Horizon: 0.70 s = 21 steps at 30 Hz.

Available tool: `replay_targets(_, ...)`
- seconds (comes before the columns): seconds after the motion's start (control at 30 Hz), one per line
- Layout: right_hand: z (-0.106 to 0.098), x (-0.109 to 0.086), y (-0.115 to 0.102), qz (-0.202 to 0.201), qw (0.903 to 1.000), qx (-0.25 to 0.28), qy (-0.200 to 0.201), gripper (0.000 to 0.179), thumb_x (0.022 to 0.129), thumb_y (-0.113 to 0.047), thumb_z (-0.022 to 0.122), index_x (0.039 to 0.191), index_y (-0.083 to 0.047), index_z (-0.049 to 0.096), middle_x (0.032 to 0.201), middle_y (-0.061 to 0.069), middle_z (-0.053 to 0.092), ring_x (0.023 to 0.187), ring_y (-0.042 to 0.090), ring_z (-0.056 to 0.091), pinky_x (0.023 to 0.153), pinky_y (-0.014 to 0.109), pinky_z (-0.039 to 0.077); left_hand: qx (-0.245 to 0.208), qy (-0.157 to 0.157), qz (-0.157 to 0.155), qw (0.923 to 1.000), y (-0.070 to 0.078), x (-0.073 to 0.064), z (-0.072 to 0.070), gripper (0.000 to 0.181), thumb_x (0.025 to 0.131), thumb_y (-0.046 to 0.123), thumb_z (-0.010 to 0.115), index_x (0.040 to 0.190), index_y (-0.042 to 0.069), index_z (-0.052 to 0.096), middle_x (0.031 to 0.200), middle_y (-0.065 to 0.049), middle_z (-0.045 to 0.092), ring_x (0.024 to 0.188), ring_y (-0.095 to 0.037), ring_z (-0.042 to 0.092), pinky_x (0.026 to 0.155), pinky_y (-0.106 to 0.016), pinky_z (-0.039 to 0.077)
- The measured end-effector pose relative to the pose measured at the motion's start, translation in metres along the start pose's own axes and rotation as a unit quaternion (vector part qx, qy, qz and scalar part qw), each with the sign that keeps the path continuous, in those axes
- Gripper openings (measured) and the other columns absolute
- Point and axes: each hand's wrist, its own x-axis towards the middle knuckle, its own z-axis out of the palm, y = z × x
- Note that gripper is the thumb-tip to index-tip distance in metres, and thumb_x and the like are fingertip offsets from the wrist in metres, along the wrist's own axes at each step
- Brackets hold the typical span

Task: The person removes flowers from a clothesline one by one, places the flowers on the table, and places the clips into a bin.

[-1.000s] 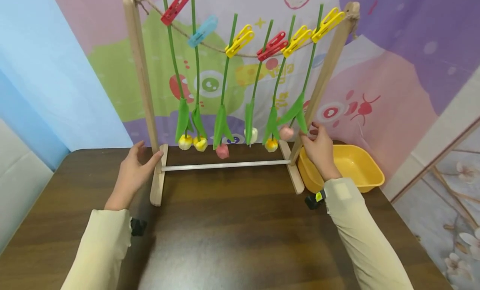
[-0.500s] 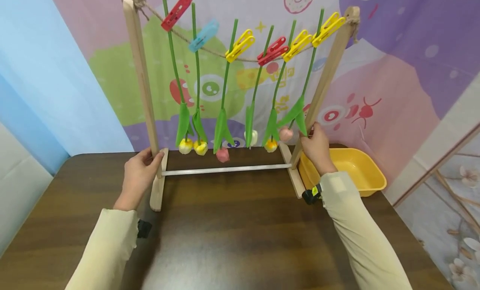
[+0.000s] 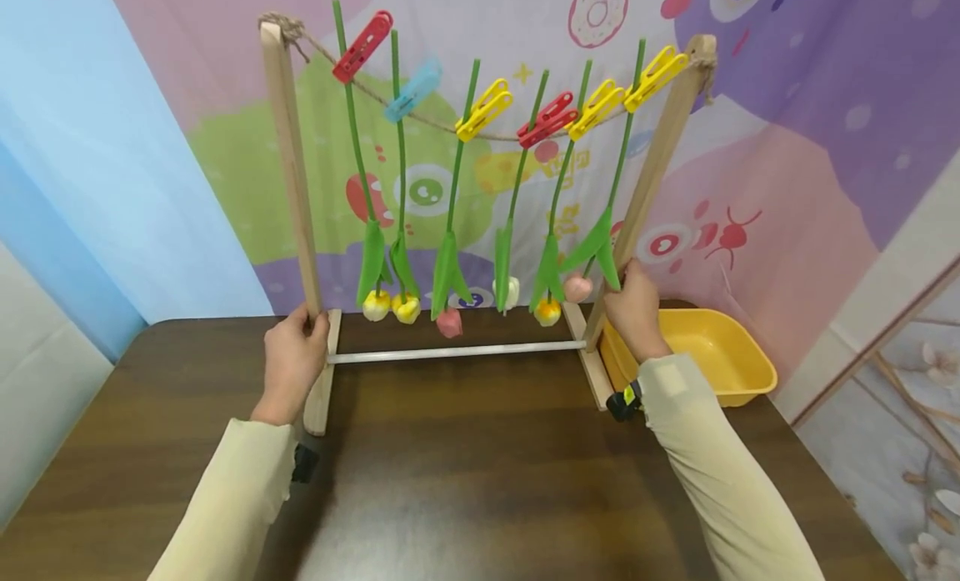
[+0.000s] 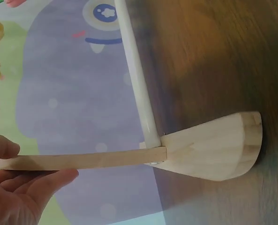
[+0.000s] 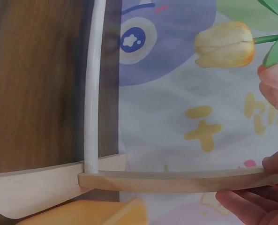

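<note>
Pale wooden two-post frame [image 3: 293,172] | gripped by fingers of left hand [image 3: 292,360] and right hand [image 3: 634,310] | positioning apparently underway; even handling was needed

brown wood table [image 3: 465,448], soft glare [image 3: 420,523] | cartoon-print backdrop [image 3: 787,89] behind | pale-blue strip [image 3: 67,122] left | blossom-print surface [image 3: 896,410] right

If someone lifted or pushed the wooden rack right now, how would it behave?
The wooden rack is probably light, given its slim posts. Its tulips would likely swing, clipped to a sagging rope. Its long feet might resist tipping.
</note>
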Motion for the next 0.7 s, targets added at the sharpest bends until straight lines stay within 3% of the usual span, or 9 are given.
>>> replay_targets(0.2, -0.0015, -0.0026, 0.0012, 0.001, 0.9999, -0.017, -0.001, 0.021, 0.088, -0.008, 0.048, 0.102, 0.007, 0.049, 0.086, 0.024, 0.057, 0.083, 0.040, 0.057, 0.075, 0.050, 0.046, 0.006, 0.009, -0.002, 0.9999, -0.0014, -0.0012, 0.0012, 0.026, 0.095, 0.019, 0.047, 0.075, 0.004, 0.057, 0.055, -0.005, 0.046, 0.046, -0.014, 0.039, 0.042, -0.026, 0.032)
replay_targets(0.4, -0.0039, -0.0039, 0.0035, 0.010, 0.9995, -0.026, -0.013, 0.022, 0.092, -0.011, 0.045, 0.104, 0.006, 0.050, 0.090, 0.025, 0.059, 0.084, 0.041, 0.060, 0.071, 0.050, 0.049, 0.009, -0.005, -0.016, 0.9998, -0.0002, -0.0036, 0.0004, 0.025, 0.095, 0.019, 0.048, 0.078, 0.004, 0.059, 0.059, -0.010, 0.054, 0.045, -0.015, 0.042, 0.042, -0.025, 0.034)
replay_targets(0.7, -0.0032, -0.0028, 0.0058, -0.003, 0.9993, -0.037, -0.011, 0.023, 0.090, -0.009, 0.047, 0.106, 0.007, 0.050, 0.091, 0.027, 0.061, 0.084, 0.043, 0.062, 0.070, 0.050, 0.050, 0.018, 0.008, -0.007, 0.9998, -0.0018, -0.0036, 0.0023, 0.027, 0.095, 0.019, 0.049, 0.075, 0.004, 0.060, 0.058, -0.010, 0.056, 0.044, -0.014, 0.042, 0.040, -0.023, 0.033)
